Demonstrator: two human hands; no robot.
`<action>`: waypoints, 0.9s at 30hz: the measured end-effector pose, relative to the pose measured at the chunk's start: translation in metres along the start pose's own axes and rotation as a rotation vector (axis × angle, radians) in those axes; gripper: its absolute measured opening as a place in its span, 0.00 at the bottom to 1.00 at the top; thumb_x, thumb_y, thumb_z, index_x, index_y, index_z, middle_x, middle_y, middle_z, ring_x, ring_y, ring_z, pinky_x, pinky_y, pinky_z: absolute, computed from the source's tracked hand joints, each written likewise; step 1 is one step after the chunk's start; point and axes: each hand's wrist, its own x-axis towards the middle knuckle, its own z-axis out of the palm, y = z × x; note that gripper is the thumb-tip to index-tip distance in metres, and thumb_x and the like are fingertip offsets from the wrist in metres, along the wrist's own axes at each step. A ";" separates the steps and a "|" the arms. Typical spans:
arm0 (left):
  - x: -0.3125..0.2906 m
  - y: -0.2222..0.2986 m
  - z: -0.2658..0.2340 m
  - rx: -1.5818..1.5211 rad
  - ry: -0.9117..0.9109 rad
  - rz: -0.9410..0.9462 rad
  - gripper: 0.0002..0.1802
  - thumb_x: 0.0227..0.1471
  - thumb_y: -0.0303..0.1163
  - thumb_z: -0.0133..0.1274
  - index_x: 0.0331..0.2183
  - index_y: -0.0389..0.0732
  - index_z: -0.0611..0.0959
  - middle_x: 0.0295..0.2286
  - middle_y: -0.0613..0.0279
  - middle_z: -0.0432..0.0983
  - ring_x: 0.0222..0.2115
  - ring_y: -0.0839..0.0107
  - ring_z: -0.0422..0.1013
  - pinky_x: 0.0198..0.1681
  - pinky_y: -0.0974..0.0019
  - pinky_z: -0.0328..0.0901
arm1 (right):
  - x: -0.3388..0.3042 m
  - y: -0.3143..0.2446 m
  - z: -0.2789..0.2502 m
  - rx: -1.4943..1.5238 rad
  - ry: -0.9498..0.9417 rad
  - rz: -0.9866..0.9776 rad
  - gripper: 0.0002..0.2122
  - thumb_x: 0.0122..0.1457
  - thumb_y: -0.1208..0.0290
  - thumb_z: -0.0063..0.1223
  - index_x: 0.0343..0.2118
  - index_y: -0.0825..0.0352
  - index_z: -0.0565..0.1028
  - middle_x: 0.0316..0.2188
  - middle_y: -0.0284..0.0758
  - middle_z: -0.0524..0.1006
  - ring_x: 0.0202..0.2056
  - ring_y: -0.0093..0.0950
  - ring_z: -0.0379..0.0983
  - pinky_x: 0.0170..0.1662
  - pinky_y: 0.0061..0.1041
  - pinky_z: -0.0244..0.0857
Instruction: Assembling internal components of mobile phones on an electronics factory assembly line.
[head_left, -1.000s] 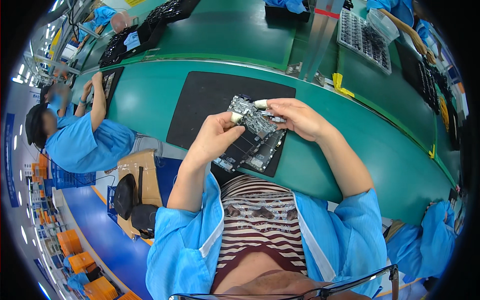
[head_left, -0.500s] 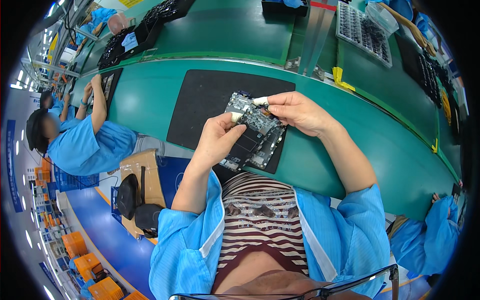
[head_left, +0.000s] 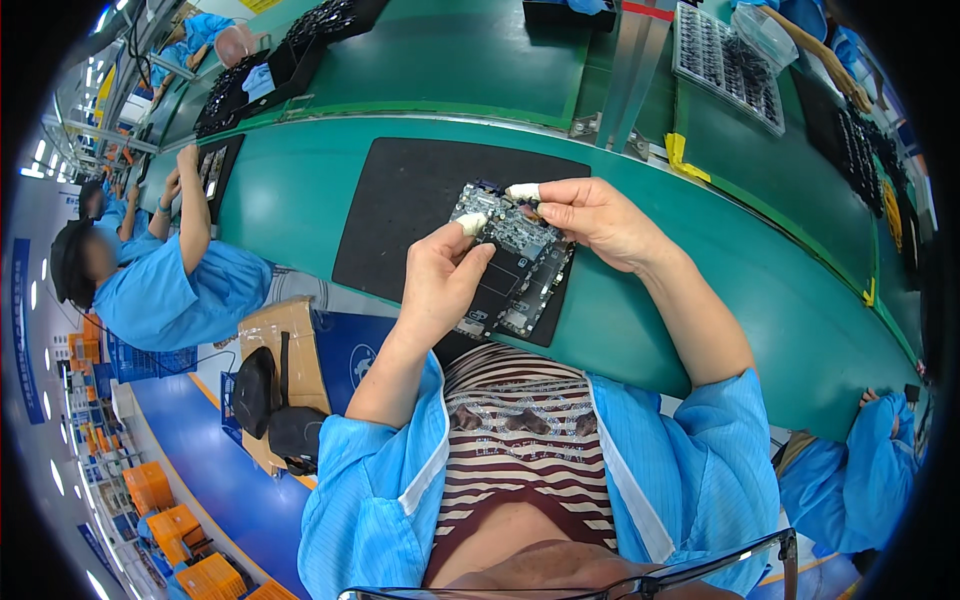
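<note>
A populated circuit board (head_left: 520, 238) with a dark panel area and silver parts lies tilted over the black mat (head_left: 400, 200) in front of me. My left hand (head_left: 445, 275) grips its left side, with a pale finger cot on the index fingertip and the thumb bent near it. At the far right edge of the board, my right hand (head_left: 598, 222) is closed in a pinch. Its index finger also wears a pale cot. Whatever small part sits between those fingertips is too small to make out.
The mat rests on a green workbench (head_left: 280, 200). Past a ledge are a black bin (head_left: 285, 80) and a grid tray (head_left: 728, 70) of small parts. A clear post (head_left: 635, 80) stands at the bench's back. Other people in blue work at both sides. A cardboard box (head_left: 290, 350) is at my left.
My left index fingertip has moved slightly up over the board. My right fingers have shifted a little at the board's far edge. The board has stayed nearly in place.
</note>
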 end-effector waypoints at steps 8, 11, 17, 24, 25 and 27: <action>0.000 -0.004 0.011 -0.054 0.111 0.074 0.03 0.47 0.20 0.52 0.29 0.30 0.77 0.15 0.73 0.65 0.18 0.88 0.55 0.18 0.76 0.51 | 0.000 0.000 0.004 -0.009 -0.021 -0.055 0.17 0.60 0.73 0.48 0.51 0.70 0.69 0.39 0.32 0.76 0.37 0.15 0.71 0.42 0.16 0.66; -0.001 -0.002 0.015 -0.020 0.127 0.103 0.02 0.47 0.19 0.52 0.27 0.30 0.77 0.14 0.71 0.66 0.18 0.88 0.56 0.18 0.76 0.51 | 0.001 0.005 0.001 -0.046 -0.018 -0.063 0.16 0.60 0.73 0.47 0.51 0.71 0.69 0.40 0.33 0.76 0.38 0.16 0.71 0.44 0.17 0.66; -0.001 -0.003 0.018 -0.063 0.185 0.123 0.02 0.46 0.18 0.52 0.26 0.29 0.77 0.14 0.69 0.66 0.17 0.87 0.57 0.18 0.75 0.52 | 0.002 0.010 0.000 -0.175 -0.008 -0.086 0.15 0.61 0.74 0.45 0.50 0.72 0.70 0.39 0.32 0.77 0.38 0.16 0.71 0.44 0.17 0.65; -0.001 -0.002 0.022 -0.017 0.240 0.139 0.01 0.44 0.18 0.52 0.24 0.29 0.76 0.13 0.66 0.66 0.16 0.85 0.57 0.17 0.73 0.52 | 0.000 0.005 0.006 -0.393 0.040 -0.114 0.13 0.61 0.74 0.44 0.48 0.72 0.72 0.36 0.29 0.77 0.36 0.14 0.69 0.42 0.16 0.64; -0.001 -0.001 0.022 0.018 0.254 0.157 0.02 0.44 0.18 0.53 0.23 0.29 0.75 0.12 0.64 0.65 0.16 0.84 0.57 0.17 0.72 0.52 | -0.001 0.004 0.006 -0.395 0.039 -0.114 0.13 0.61 0.74 0.44 0.48 0.72 0.72 0.36 0.29 0.77 0.36 0.14 0.69 0.42 0.16 0.64; -0.001 -0.008 0.020 0.042 0.249 0.165 0.03 0.43 0.18 0.53 0.22 0.29 0.75 0.12 0.62 0.65 0.15 0.83 0.57 0.17 0.71 0.52 | -0.002 0.005 0.007 -0.469 0.036 -0.143 0.13 0.61 0.75 0.44 0.47 0.73 0.72 0.35 0.28 0.77 0.35 0.14 0.68 0.41 0.16 0.64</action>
